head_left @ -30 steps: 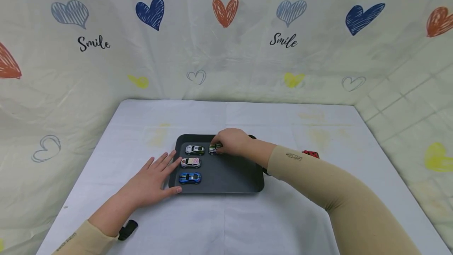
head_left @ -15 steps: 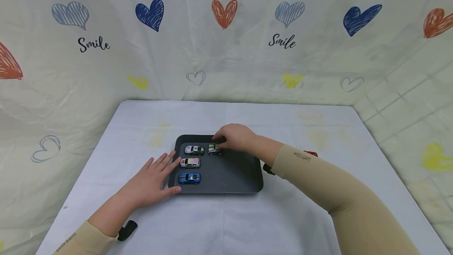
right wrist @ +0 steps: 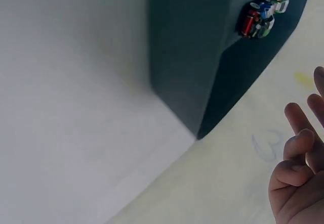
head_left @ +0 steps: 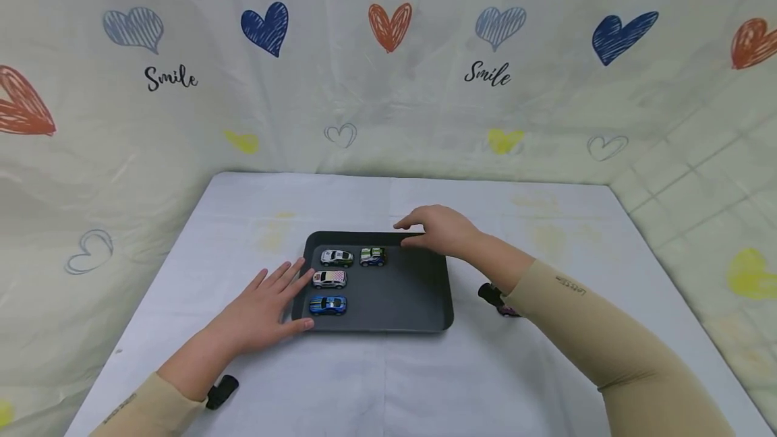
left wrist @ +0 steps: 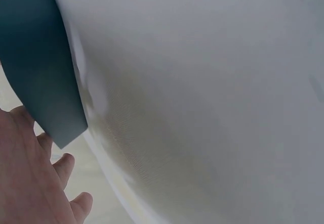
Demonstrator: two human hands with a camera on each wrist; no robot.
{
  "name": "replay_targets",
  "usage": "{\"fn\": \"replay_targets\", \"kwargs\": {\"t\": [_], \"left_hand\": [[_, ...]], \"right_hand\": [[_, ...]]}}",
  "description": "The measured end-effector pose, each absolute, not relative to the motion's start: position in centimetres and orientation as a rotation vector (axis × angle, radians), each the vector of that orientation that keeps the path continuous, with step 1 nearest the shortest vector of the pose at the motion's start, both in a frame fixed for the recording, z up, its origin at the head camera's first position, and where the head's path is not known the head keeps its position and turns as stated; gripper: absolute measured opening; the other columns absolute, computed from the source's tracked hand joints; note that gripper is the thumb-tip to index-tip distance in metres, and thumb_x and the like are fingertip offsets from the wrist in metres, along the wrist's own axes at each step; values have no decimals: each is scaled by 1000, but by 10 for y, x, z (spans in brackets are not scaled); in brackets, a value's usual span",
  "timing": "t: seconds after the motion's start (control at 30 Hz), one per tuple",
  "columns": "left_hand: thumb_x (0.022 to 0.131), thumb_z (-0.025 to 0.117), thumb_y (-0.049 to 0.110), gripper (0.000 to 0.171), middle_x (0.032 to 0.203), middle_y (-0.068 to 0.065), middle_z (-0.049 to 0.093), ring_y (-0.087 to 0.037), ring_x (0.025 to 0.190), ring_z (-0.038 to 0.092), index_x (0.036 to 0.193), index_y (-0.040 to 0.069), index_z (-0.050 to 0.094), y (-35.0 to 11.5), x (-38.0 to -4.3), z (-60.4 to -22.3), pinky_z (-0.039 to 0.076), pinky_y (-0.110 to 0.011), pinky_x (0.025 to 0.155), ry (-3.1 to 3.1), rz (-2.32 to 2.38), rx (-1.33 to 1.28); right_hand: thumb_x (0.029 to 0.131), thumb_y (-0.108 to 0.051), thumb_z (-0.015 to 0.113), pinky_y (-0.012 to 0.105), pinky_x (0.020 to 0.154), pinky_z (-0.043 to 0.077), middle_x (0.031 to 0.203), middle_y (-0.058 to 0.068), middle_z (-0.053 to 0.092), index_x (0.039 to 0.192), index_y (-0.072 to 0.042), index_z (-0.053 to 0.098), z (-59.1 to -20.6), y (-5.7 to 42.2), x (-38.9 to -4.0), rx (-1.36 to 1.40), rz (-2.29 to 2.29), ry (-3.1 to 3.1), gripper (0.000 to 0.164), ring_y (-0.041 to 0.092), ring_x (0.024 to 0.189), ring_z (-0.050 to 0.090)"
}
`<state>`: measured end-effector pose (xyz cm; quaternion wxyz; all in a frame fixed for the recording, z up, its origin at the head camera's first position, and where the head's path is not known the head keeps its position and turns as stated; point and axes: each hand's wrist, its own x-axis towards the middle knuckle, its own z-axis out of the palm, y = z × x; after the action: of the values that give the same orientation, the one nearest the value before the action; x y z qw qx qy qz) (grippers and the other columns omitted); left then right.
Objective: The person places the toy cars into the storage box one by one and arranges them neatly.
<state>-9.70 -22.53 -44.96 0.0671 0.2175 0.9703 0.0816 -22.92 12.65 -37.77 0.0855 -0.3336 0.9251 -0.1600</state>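
A dark grey tray (head_left: 400, 302) lies on the white-covered table. Along its left side stand a white-and-black toy car (head_left: 336, 258), a pinkish-white toy car (head_left: 330, 280) and a blue toy car (head_left: 328, 305). A green-and-white toy car (head_left: 373, 257) stands in the back row, right of the white-and-black one. My left hand (head_left: 261, 312) rests at the tray's left edge with spread fingers. Over the back right rim is my right hand (head_left: 443, 229), holding nothing; in the right wrist view its fingers (right wrist: 298, 118) are loosely bent beside the tray.
Beyond the tray's right side, a partly hidden dark pinkish toy car (head_left: 507, 311) sits under my right forearm. Black wrist cameras (head_left: 222, 392) are strapped to both wrists. A heart-printed curtain (head_left: 388, 100) hangs behind the table's back edge.
My right hand has let go of the green-and-white toy car and moved right, away from it. That car stays in the tray's back row. The left hand keeps its place.
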Motion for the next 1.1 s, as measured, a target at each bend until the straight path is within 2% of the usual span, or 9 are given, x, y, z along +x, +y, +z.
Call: {"fn": "replay_targets", "kwargs": {"t": [0.1,0.3,0.5,0.73,0.8,0.9,1.0,1.1], "left_hand": [[90,53,70,89,166,-5,15,-33,150,19,159,21,26,-226,-97,-449,16,-61,118,2923,244,658],[89,53,71,89,166,-4,15,-33,150,18,159,22,26,-226,-96,-449,15,-60,118,2914,234,655],[90,54,69,89,166,-4,15,-33,150,18,159,21,26,-226,-96,-448,15,-60,118,2922,248,655],[90,55,68,88,165,-5,17,-34,149,20,159,20,27,-225,-96,-447,16,-61,118,2932,254,677],[90,55,68,88,165,-6,18,-34,149,21,158,20,28,-225,-96,-447,17,-61,117,2940,249,684],[90,55,68,88,165,-7,19,-35,149,22,158,19,30,-225,-96,-448,17,-62,117,2944,262,688],[90,54,70,89,165,-7,18,-35,149,21,158,19,29,-225,-96,-448,16,-61,117,2938,277,676],[90,53,70,89,165,-6,16,-34,150,19,159,20,28,-225,-97,-448,14,-61,118,2923,277,663]], "right_hand": [[89,-32,76,40,92,52,124,-2,68,126,-21,71,-378,144,-225,-941,-508,2762,39,21,115,62],[88,-30,77,33,73,51,122,-2,68,124,-22,72,-388,181,-212,-841,-479,2762,38,17,90,61],[88,-28,77,44,90,53,122,3,69,124,-16,72,-393,219,-200,-868,-387,2726,39,26,113,63],[88,-28,76,49,94,52,122,4,69,122,-17,73,-392,260,-184,-768,-357,2692,36,31,116,61],[88,-28,76,49,92,53,122,5,69,122,-17,73,-393,269,-182,-739,-369,2680,35,31,114,62],[88,-29,76,42,83,56,120,4,69,120,-18,74,-394,279,-180,-687,-374,2664,34,22,99,66],[87,-27,77,35,73,52,119,3,69,119,-20,75,-395,285,-180,-635,-363,2644,32,14,84,60],[87,-27,78,39,77,53,120,4,68,118,-21,75,-396,288,-177,-590,-358,2623,32,16,90,59]]}}
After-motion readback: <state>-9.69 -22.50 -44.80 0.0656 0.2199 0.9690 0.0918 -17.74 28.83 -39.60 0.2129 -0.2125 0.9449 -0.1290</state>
